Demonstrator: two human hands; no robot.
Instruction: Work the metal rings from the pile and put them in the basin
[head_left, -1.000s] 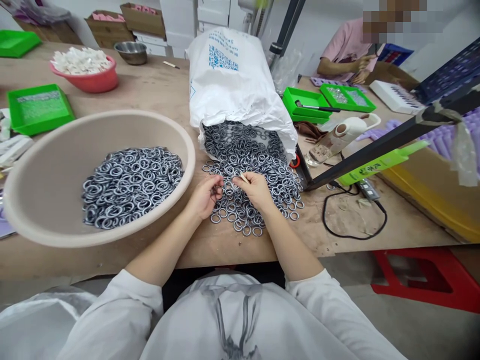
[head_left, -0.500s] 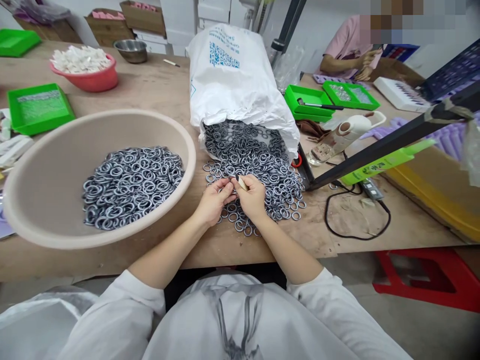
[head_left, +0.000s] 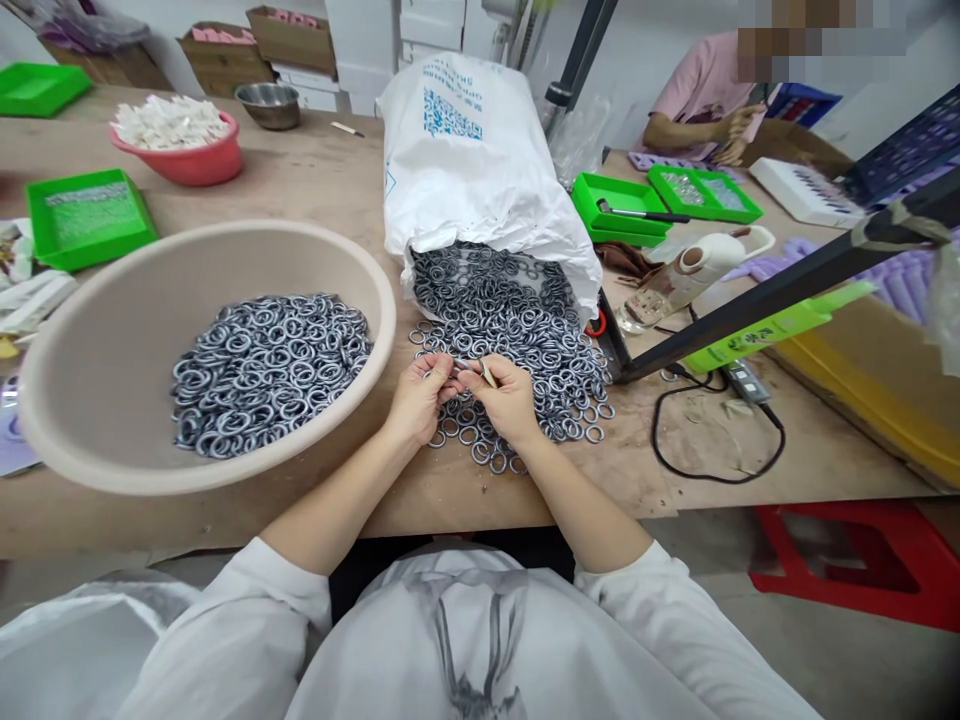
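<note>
Left hand point(head_left: 418, 400): fingers pinching grey ring point(head_left: 463, 366). Right hand point(head_left: 511, 398): fingers curled round pale stick-like tool point(head_left: 489, 375), tips at ring.

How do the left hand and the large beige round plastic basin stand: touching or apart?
Apart. The head view shows a strip of brown wooden tabletop between the left hand and the large beige round plastic basin.

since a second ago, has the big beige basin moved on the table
No. Judged against the white sack, the beige basin keeps its place; both drift slightly right together in the view, so the camera moved.
</note>
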